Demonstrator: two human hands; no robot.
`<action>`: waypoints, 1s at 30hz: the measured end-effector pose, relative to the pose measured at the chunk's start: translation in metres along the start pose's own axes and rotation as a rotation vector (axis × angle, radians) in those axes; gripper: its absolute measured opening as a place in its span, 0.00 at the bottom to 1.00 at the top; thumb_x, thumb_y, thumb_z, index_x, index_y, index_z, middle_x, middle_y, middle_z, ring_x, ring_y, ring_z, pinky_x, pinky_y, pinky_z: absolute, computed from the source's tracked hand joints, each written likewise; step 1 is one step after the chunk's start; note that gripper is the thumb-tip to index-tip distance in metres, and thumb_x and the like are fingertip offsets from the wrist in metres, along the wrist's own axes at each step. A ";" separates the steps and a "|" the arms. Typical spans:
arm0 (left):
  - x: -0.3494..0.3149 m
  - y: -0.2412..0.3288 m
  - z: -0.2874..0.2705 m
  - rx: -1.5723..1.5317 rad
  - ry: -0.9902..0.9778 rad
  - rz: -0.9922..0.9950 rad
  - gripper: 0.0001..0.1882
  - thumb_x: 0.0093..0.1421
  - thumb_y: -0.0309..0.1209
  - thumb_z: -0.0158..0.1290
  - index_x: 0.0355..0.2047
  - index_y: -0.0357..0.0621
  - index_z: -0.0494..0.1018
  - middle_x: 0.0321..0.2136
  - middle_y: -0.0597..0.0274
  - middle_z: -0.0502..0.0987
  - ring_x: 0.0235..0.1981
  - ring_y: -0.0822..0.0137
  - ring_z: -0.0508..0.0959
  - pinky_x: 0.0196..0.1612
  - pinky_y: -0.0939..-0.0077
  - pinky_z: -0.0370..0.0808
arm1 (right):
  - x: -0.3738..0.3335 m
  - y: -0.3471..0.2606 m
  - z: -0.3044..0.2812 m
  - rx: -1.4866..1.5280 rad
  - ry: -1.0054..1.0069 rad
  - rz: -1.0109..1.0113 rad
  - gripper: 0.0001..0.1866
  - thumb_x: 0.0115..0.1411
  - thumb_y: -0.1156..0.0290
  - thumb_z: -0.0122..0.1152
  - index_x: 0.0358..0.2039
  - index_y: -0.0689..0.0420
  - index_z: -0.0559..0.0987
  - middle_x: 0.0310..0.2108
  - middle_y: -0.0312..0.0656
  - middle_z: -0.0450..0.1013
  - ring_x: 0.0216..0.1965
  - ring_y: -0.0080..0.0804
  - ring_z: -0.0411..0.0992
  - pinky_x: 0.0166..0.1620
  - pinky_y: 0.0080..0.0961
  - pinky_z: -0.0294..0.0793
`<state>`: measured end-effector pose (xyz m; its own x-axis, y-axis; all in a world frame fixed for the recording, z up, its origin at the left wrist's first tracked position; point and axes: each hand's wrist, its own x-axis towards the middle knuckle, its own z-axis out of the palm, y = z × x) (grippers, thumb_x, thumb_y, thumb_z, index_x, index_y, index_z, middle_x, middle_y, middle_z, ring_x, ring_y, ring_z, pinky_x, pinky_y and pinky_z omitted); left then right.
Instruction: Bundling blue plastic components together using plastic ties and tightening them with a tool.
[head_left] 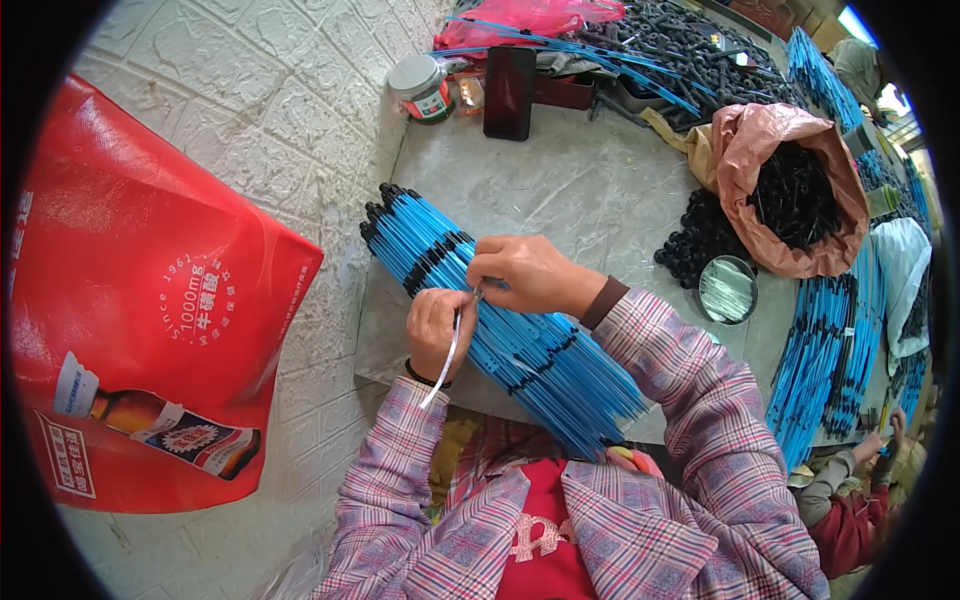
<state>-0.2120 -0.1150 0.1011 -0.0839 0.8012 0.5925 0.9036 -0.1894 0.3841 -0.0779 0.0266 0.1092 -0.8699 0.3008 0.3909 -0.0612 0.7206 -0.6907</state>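
Note:
Blue rods with black end caps and black fittings (520, 335) lie side by side in a thick bundle, slanting across the table in front of me. Over its left side, my left hand (434, 328) is closed with a narrow white strip (447, 362) in its fingers; the strip's loose end hangs toward my wrist. My right hand (528, 274) is above the rods, thumb and fingers pinched together close to the left fingertips. Something tiny shows between the two hands, too small to name.
A pinkish sack of black parts (745, 190), a pile of black caps (693, 238) and a round tin (727, 290) stand at right. At the back are a phone (510, 93) and a lidded jar (420, 88). A red bag (170, 300) fills the left; another person's hands (880, 440) show lower right.

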 end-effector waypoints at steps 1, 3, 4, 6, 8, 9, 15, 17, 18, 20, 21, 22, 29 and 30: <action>-0.001 -0.001 0.000 0.003 -0.003 -0.001 0.12 0.47 0.18 0.60 0.29 0.41 0.68 0.25 0.59 0.71 0.27 0.58 0.73 0.31 0.66 0.71 | 0.001 0.001 -0.001 -0.120 0.061 0.007 0.05 0.48 0.74 0.59 0.28 0.53 0.76 0.28 0.36 0.71 0.28 0.38 0.72 0.28 0.32 0.73; -0.001 -0.001 0.000 -0.001 -0.007 -0.004 0.12 0.47 0.18 0.60 0.29 0.41 0.69 0.25 0.59 0.71 0.27 0.58 0.73 0.31 0.66 0.71 | 0.002 0.003 -0.003 -0.359 0.184 0.021 0.04 0.48 0.74 0.59 0.26 0.53 0.75 0.27 0.36 0.71 0.27 0.38 0.73 0.28 0.31 0.73; -0.001 -0.001 0.000 -0.006 -0.011 -0.005 0.12 0.47 0.18 0.60 0.29 0.41 0.69 0.25 0.59 0.71 0.27 0.58 0.73 0.31 0.66 0.71 | 0.002 0.004 -0.004 -0.358 0.182 0.022 0.04 0.48 0.74 0.59 0.26 0.53 0.75 0.27 0.36 0.71 0.27 0.38 0.73 0.28 0.31 0.73; -0.001 -0.002 -0.001 -0.011 -0.017 -0.008 0.12 0.47 0.19 0.60 0.29 0.41 0.69 0.25 0.59 0.71 0.27 0.58 0.73 0.31 0.66 0.71 | 0.000 0.007 -0.005 -0.288 0.189 0.055 0.03 0.48 0.74 0.58 0.26 0.53 0.74 0.26 0.36 0.70 0.26 0.37 0.73 0.27 0.31 0.73; 0.002 -0.004 -0.004 0.004 -0.029 -0.004 0.11 0.48 0.20 0.61 0.29 0.41 0.70 0.24 0.59 0.71 0.27 0.58 0.73 0.31 0.66 0.71 | -0.003 0.008 -0.004 -0.253 0.190 0.073 0.03 0.48 0.74 0.58 0.25 0.53 0.74 0.25 0.36 0.70 0.26 0.37 0.73 0.27 0.31 0.73; 0.003 -0.005 -0.005 0.012 -0.034 -0.002 0.10 0.48 0.21 0.61 0.29 0.41 0.70 0.24 0.60 0.71 0.27 0.58 0.73 0.31 0.66 0.71 | -0.004 0.007 -0.002 -0.322 0.184 0.071 0.03 0.48 0.74 0.57 0.24 0.54 0.72 0.25 0.37 0.70 0.26 0.38 0.74 0.28 0.31 0.74; -0.001 -0.005 -0.009 0.034 -0.069 0.003 0.08 0.49 0.22 0.60 0.28 0.42 0.72 0.24 0.60 0.71 0.27 0.58 0.73 0.31 0.66 0.70 | -0.015 0.013 0.002 -0.471 0.204 0.050 0.04 0.49 0.74 0.57 0.26 0.56 0.73 0.24 0.40 0.70 0.26 0.38 0.74 0.28 0.32 0.74; -0.004 -0.003 -0.014 0.037 -0.095 0.001 0.08 0.49 0.23 0.60 0.27 0.42 0.72 0.24 0.60 0.71 0.27 0.59 0.72 0.31 0.66 0.70 | -0.021 0.024 -0.001 -0.479 0.192 0.082 0.04 0.49 0.74 0.57 0.26 0.56 0.72 0.24 0.40 0.70 0.26 0.39 0.74 0.28 0.33 0.74; -0.006 -0.002 -0.015 0.037 -0.095 0.000 0.08 0.49 0.23 0.60 0.27 0.42 0.72 0.24 0.60 0.71 0.27 0.59 0.72 0.31 0.66 0.70 | -0.023 0.029 -0.003 -0.488 0.179 0.114 0.04 0.49 0.74 0.57 0.26 0.56 0.72 0.23 0.40 0.70 0.27 0.39 0.73 0.28 0.33 0.74; -0.014 -0.001 -0.016 0.015 -0.093 -0.001 0.08 0.49 0.23 0.61 0.28 0.42 0.72 0.23 0.61 0.72 0.25 0.58 0.72 0.31 0.66 0.71 | -0.026 0.034 -0.004 -0.498 0.165 0.144 0.04 0.48 0.74 0.57 0.26 0.56 0.72 0.23 0.40 0.69 0.27 0.40 0.73 0.28 0.33 0.74; -0.017 -0.001 -0.016 0.003 -0.090 -0.003 0.08 0.49 0.23 0.61 0.28 0.42 0.72 0.22 0.61 0.72 0.25 0.57 0.72 0.31 0.65 0.71 | -0.029 0.034 -0.003 -0.464 0.163 0.169 0.04 0.50 0.73 0.58 0.27 0.57 0.73 0.25 0.40 0.71 0.28 0.40 0.74 0.29 0.33 0.74; -0.021 -0.003 -0.019 0.003 -0.086 -0.003 0.08 0.49 0.23 0.61 0.28 0.42 0.72 0.22 0.61 0.72 0.25 0.57 0.72 0.31 0.65 0.71 | -0.031 0.034 -0.002 -0.430 0.160 0.193 0.05 0.51 0.72 0.58 0.27 0.58 0.74 0.26 0.41 0.72 0.29 0.40 0.74 0.30 0.33 0.75; -0.069 -0.007 -0.044 0.265 -0.279 -0.048 0.22 0.49 0.29 0.61 0.46 0.49 0.72 0.51 0.53 0.66 0.54 0.52 0.67 0.59 0.44 0.60 | -0.078 0.044 -0.040 0.327 -0.246 0.717 0.31 0.58 0.52 0.59 0.54 0.60 0.66 0.46 0.54 0.72 0.47 0.47 0.72 0.49 0.35 0.71; -0.077 -0.007 -0.041 0.273 -0.268 -0.057 0.22 0.49 0.29 0.61 0.46 0.49 0.72 0.51 0.53 0.66 0.54 0.52 0.67 0.59 0.44 0.60 | -0.089 0.035 -0.038 0.589 -0.336 0.810 0.41 0.59 0.45 0.57 0.62 0.60 0.59 0.53 0.57 0.68 0.54 0.47 0.68 0.56 0.35 0.66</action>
<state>-0.2291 -0.1986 0.0813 -0.0572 0.9329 0.3557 0.9824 -0.0109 0.1867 0.0160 0.0485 0.0731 -0.8425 0.3029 -0.4454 0.4489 -0.0622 -0.8914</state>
